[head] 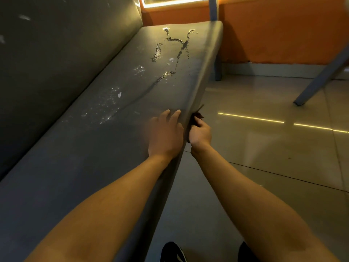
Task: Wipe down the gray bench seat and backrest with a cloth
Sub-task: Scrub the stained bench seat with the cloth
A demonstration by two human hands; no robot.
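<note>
The gray bench seat (94,140) runs from the near left to the far middle, with the backrest (56,53) rising on its left. Wet streaks and droplets (175,46) glisten on the far half of the seat. My left hand (165,135) lies flat on the seat close to its front edge, fingers straight. My right hand (200,134) is just off the front edge and grips a small dark cloth (197,117), pressed against the seat's front face. Most of the cloth is hidden by the hand and the edge.
Pale tiled floor (264,148) spreads to the right of the bench. A gray metal leg (321,80) slants in at the upper right. An orange wall (273,31) with a lit strip closes the far side. My dark shoes (172,252) show at the bottom.
</note>
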